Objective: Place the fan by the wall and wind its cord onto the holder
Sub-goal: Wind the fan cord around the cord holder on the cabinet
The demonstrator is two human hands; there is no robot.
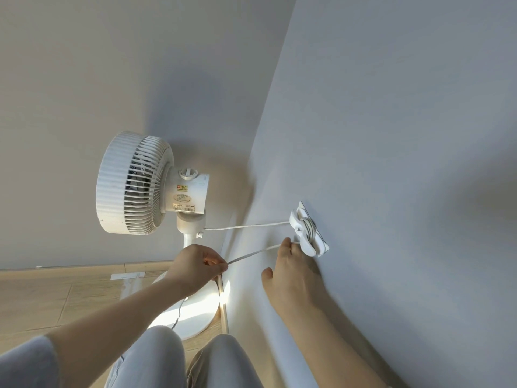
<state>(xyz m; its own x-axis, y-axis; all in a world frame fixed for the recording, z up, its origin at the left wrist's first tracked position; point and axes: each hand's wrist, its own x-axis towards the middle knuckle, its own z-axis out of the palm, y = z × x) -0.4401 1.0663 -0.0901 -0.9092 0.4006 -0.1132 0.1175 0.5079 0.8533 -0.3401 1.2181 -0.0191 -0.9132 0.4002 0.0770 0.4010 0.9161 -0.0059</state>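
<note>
Head view: the fan [134, 183] stands upright just above and beyond the left hand [195, 267], in the corner, close to the wall [391, 135] that the right hand [291, 275] lies against. The holder [307, 231] is stuck on that wall right at the right hand's fingertips, with several turns of cord [251, 226] already round it. One strand runs taut from the fan's neck across to the holder, above both hands. A second strand comes off the holder's lower end, passes the right forefinger and slants down to the left hand, which pinches it between thumb and fingertips, the other fingers curled in. The right hand is spread, fingers stretched toward the holder, thumb held wide; I can't tell whether it grips anything. The fan's round base [195, 312] sits on the wooden floor [42, 298] below the left wrist.
</note>
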